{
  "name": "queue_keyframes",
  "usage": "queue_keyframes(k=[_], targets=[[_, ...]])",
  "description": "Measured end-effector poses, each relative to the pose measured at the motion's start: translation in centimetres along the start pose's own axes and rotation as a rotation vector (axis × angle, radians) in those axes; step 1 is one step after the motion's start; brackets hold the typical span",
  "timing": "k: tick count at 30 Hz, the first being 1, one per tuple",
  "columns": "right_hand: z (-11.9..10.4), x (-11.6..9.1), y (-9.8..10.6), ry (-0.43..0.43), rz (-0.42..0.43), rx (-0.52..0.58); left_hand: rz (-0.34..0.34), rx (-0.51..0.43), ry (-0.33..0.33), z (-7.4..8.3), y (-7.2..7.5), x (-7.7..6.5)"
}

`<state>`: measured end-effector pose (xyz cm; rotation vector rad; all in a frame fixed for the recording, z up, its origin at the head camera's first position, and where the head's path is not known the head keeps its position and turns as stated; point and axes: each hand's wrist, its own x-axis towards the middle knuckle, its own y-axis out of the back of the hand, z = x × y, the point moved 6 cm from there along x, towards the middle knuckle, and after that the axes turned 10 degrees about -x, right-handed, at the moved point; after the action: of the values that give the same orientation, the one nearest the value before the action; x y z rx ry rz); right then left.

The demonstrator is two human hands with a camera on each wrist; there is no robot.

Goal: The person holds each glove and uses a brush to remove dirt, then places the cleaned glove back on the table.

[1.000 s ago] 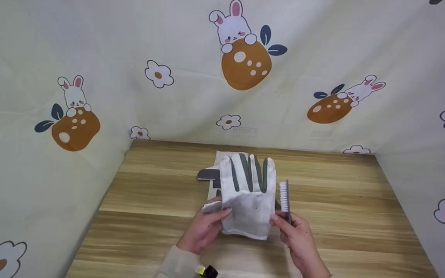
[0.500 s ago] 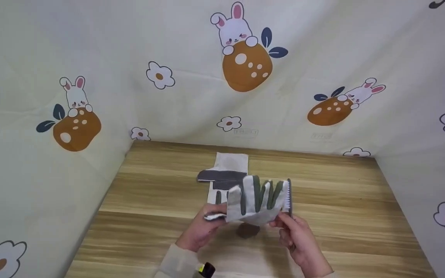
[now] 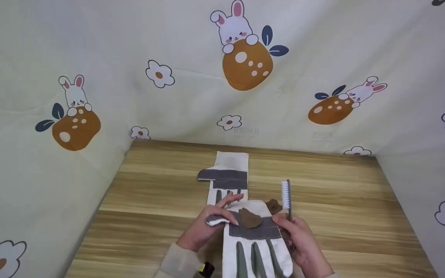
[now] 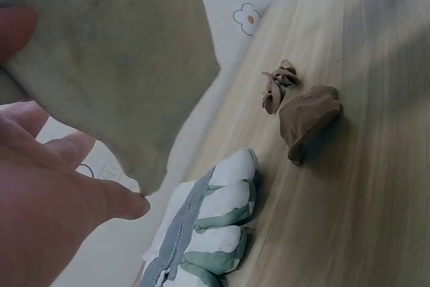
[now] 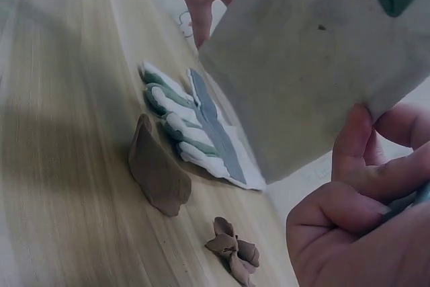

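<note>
A white work glove (image 3: 257,247) with a grey band and green finger sides is held between both hands. Its fingers point toward me in the head view. My left hand (image 3: 207,226) holds its left edge near the glove's thumb, some fingers stretched out. My right hand (image 3: 299,235) pinches the opposite edge and also holds a brush (image 3: 286,197) with white bristles and a grey handle, upright. A brown clay-like piece (image 3: 250,218) appears against the grey band. The right wrist view shows the glove's dingy white side (image 5: 302,52) with a small dark speck.
A second, matching glove (image 3: 232,177) lies flat behind the hands. On the wood-grain table (image 3: 160,216) sit a brown lump (image 4: 309,119) and a crumpled brown piece (image 5: 234,250). Printed cloth walls (image 3: 187,104) enclose the back and sides.
The held glove has flipped from fingers pointing away to fingers toward me, exposing its grey band. The second glove behind it is more visible. The brush remains in my right hand.
</note>
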<state>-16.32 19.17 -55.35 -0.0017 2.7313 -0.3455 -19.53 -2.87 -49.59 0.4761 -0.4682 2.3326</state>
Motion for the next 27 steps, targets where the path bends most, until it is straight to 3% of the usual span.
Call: queue_keyframes(k=[7, 14, 17, 19, 24, 27], targets=[[0.0, -0.1, 0.2, 0.012, 0.045, -0.044, 0.093, -0.030, 0.018, -2.2, 1.1, -0.6], [-0.1, -0.3, 0.4, 0.042, 0.089, -0.033, 0.296, -0.034, 0.206, -3.9, 1.5, -1.0], [-0.2, -0.4, 0.5, 0.055, 0.100, -0.039, 0.344, -0.158, 0.291, -4.4, 1.2, -1.1], [-0.2, -0.4, 0.6, 0.060, 0.117, -0.050, 0.358, -0.299, 0.326, -4.8, 0.8, -1.2], [-0.1, -0.4, 0.8, 0.066, 0.154, -0.067, 0.359, -0.672, 0.370, -5.4, -0.2, -1.7], [-0.1, -0.4, 0.9, 0.078, 0.162, -0.064, 0.330, -0.808, 0.385, -5.8, -0.5, -2.1]])
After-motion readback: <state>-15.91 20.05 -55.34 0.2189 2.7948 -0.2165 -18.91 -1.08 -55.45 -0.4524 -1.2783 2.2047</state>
